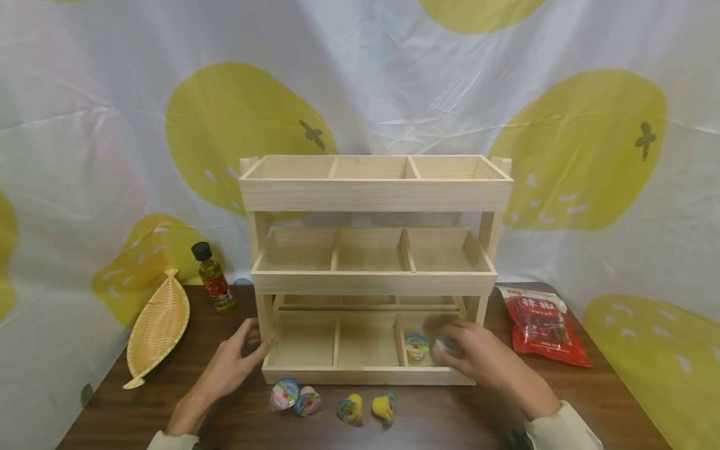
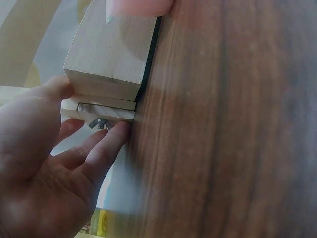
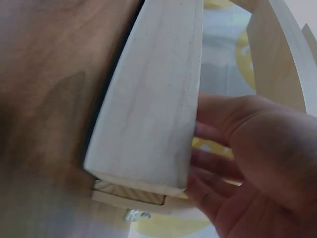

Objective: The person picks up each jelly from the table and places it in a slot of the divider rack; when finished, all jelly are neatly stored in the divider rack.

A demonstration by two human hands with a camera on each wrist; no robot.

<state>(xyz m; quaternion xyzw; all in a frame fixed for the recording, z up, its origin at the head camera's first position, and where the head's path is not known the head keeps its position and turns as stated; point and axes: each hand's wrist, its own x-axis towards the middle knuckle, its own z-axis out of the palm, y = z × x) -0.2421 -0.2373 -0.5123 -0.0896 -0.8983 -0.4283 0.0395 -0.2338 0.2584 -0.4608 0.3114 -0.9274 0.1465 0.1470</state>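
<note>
A three-tier wooden shelf rack [image 1: 371, 284] with divided trays stands on the table. At its lower left end, my left hand [image 1: 233, 356] holds the side, thumb at the tray edge and fingers around the post by a wing nut [image 2: 100, 123]. My right hand [image 1: 478, 350] is inside the bottom right compartment, pinching a small jelly cup [image 1: 444, 345], partly covered by the fingers. Left of it in that compartment is another jelly cup [image 1: 417, 345]. In the right wrist view, the tray's front board [image 3: 148, 99] hides the right fingertips.
Before the rack lie two pink jelly cups [image 1: 284, 394] and two yellow ones [image 1: 384, 407]. To the left are a leaf-shaped woven basket [image 1: 157, 325] and a black-capped bottle [image 1: 215, 281]. A red food packet [image 1: 542, 325] lies at the right. Patterned cloth [image 1: 382, 75] hangs behind.
</note>
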